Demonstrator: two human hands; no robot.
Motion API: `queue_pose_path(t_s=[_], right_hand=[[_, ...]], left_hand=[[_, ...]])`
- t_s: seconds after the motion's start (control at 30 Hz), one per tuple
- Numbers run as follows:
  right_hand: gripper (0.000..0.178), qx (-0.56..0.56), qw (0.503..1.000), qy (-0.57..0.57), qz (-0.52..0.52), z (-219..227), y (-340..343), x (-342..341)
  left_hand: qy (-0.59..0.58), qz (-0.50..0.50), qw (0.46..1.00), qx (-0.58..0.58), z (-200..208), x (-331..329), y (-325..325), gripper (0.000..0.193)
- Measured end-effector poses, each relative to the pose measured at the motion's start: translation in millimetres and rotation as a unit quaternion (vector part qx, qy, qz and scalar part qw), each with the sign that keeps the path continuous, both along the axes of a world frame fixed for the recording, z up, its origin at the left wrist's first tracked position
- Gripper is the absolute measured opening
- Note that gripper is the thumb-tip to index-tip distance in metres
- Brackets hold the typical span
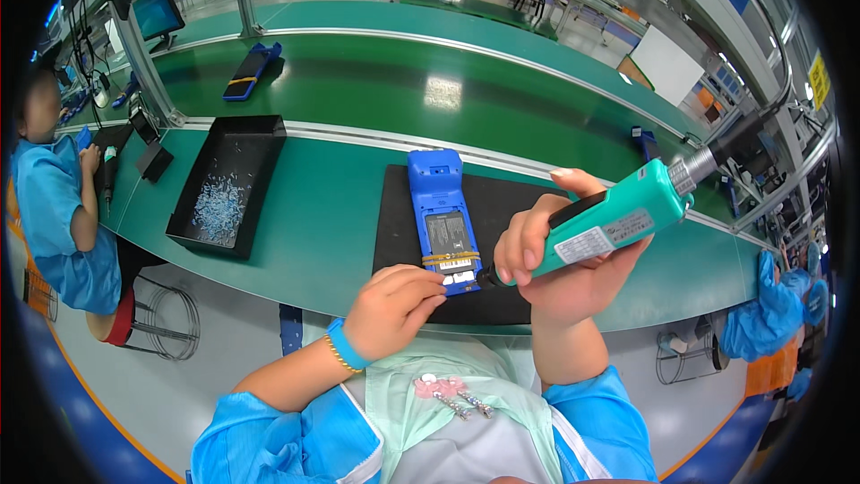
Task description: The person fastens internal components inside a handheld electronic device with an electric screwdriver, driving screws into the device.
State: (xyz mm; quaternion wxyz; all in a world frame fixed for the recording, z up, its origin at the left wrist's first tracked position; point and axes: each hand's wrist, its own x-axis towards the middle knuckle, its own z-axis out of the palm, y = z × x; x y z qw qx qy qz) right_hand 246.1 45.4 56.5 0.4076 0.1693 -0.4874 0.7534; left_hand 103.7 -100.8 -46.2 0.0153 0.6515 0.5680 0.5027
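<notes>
A blue handheld terminal [436, 181] lies back side up on a black mat [509, 211], with a dark battery [450, 231] showing and a yellow rubber band [451, 259] stretched across it. My right hand [573, 260] is wrapped round a green electric screwdriver [618, 220], tilted so that its black tip meets the terminal's near right corner. At the near left corner rests my left hand [391, 309], its fingers drawn together against the terminal's edge. Whether those fingertips pinch anything small is hidden.
Left of the mat stands a black tray [271, 134] of small pale pieces. Another blue terminal [251, 72] lies on the green belt [358, 81] beyond the metal rail. A co-worker [67, 206] sits at far left, near a second screwdriver [109, 166]. A cable runs from my screwdriver to upper right.
</notes>
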Motion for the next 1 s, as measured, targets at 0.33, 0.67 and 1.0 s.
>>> queue_pose_path(t_s=[0.33,0.67,1.0], right_hand=[[0.085,0.012,1.0,0.014,0.006,44,16,-23],[0.084,-0.053,0.998,-0.003,-0.037,62,29,2],[0.082,-0.001,0.994,0.025,-0.103,78,39,25]], left_hand=[[0.131,0.455,0.881,-0.026,45,-162,-86,0.011],[0.056,0.495,0.849,-0.179,27,-204,-101,0.018],[0.136,0.329,0.93,-0.088,54,-119,-53,0.019]])
